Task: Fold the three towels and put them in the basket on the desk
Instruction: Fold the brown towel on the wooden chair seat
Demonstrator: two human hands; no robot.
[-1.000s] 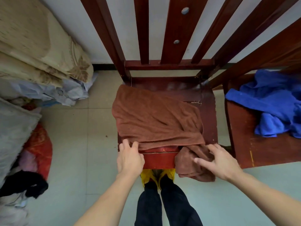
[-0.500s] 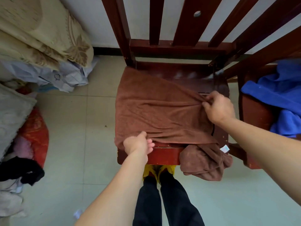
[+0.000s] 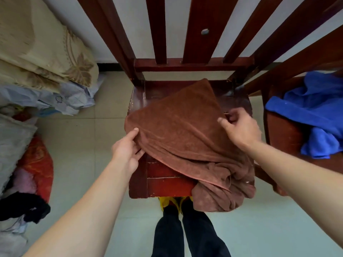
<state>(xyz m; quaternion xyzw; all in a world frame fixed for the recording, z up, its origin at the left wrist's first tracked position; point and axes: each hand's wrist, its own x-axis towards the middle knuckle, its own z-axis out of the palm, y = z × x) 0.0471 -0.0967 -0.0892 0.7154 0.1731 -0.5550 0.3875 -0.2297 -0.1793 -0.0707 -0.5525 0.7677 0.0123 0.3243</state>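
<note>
A brown towel [image 3: 178,127] lies over the seat of a dark red wooden chair [image 3: 163,184], one corner pointing toward the chair back. My left hand [image 3: 126,151] pinches its left edge between thumb and fingers. My right hand [image 3: 239,127] grips its right edge. More brown cloth [image 3: 222,191] is bunched at the seat's front right corner and hangs over the edge; whether it is a separate towel I cannot tell. A crumpled blue towel [image 3: 315,117] lies on a second chair at the right. No basket is in view.
Folded beige bedding [image 3: 40,52] and pale cloth are stacked at the left, with a red bundle [image 3: 37,164] and dark clothes [image 3: 24,206] on the tiled floor below. The chair's slatted back [image 3: 200,30] rises at the top. My legs [image 3: 185,234] stand in front of the seat.
Both hands moved up from the seat's front edge, took the towel's left and right edges and lifted them. The left part has been drawn in, leaving the seat's left side bare.
</note>
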